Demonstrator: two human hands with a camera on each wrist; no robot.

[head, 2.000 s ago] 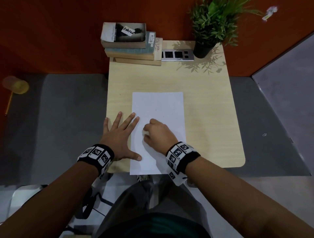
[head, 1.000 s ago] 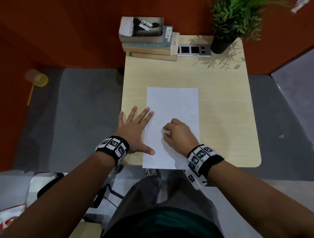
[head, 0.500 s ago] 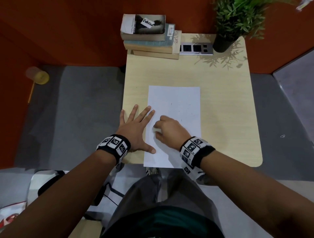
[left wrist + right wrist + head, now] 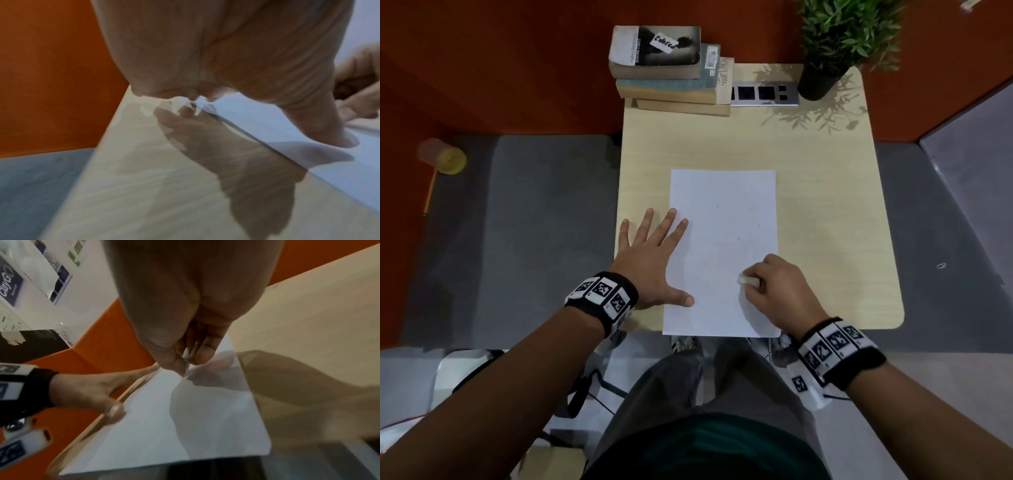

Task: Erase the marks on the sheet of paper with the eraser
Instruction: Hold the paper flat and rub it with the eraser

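A white sheet of paper (image 4: 722, 219) lies lengthwise on the light wooden desk (image 4: 825, 205), with a few faint short marks (image 4: 738, 238) near its middle. My right hand (image 4: 777, 287) pinches a small white eraser (image 4: 748, 281) and holds it down on the sheet's lower right part; the eraser (image 4: 186, 356) shows between thumb and fingers in the right wrist view. My left hand (image 4: 650, 257) lies flat with fingers spread on the desk at the sheet's left edge, thumb (image 4: 329, 129) and two fingertips on the paper (image 4: 267, 116).
A stack of books (image 4: 667, 68) stands at the desk's back left, a socket strip (image 4: 763, 94) beside it, and a potted plant (image 4: 825, 44) at the back right. The sheet's near end overhangs the desk's front edge. Grey floor lies on both sides.
My right hand with the eraser has moved across the lower sheet, from its left half to its right side. The left hand has stayed flat at the left edge.
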